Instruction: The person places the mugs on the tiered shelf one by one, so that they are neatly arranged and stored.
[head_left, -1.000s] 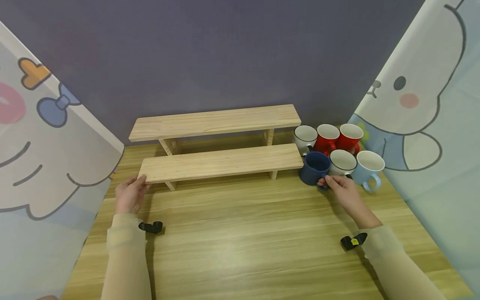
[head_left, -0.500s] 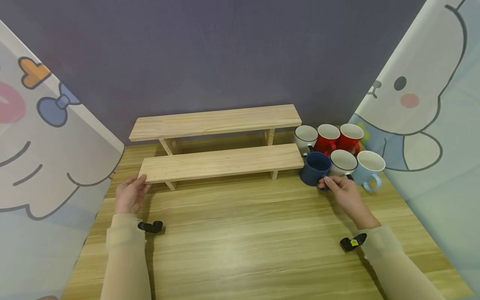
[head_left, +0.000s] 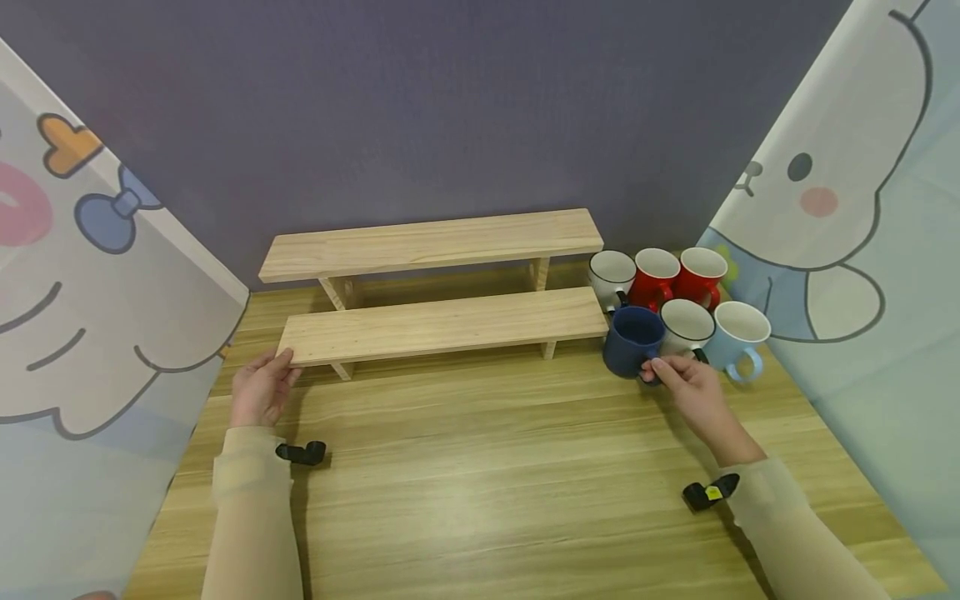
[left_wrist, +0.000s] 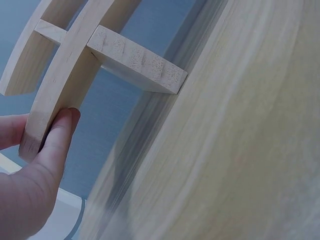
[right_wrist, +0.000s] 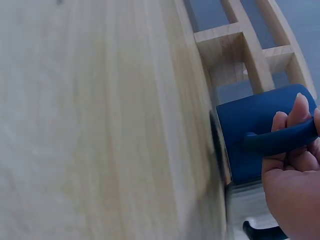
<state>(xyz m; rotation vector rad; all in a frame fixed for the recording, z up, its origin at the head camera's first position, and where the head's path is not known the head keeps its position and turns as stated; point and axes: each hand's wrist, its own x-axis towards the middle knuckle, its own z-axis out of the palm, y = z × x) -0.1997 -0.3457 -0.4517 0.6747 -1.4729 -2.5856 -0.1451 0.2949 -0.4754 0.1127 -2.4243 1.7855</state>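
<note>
A two-tier wooden shelf (head_left: 442,325) stands at the back of the table. At the front left corner of its lower board, my left hand (head_left: 262,387) grips the end; the left wrist view shows the thumb (left_wrist: 57,135) pressed along the board's edge. To the right of the shelf is a dark blue mug (head_left: 630,346), upright by the lower board's right end. My right hand (head_left: 690,387) holds this mug by its handle (right_wrist: 280,140), with fingers curled through the loop in the right wrist view.
Behind and beside the blue mug stand two red mugs (head_left: 655,275), two white mugs with dark rims (head_left: 684,321) and a light blue mug (head_left: 738,337). A grey wall (head_left: 450,108) rises behind the shelf. Printed panels (head_left: 832,250) flank the table (head_left: 450,483).
The blue mug and my right hand have shifted slightly toward me and to the right, a little away from the other mugs. My left hand keeps its grip on the shelf.
</note>
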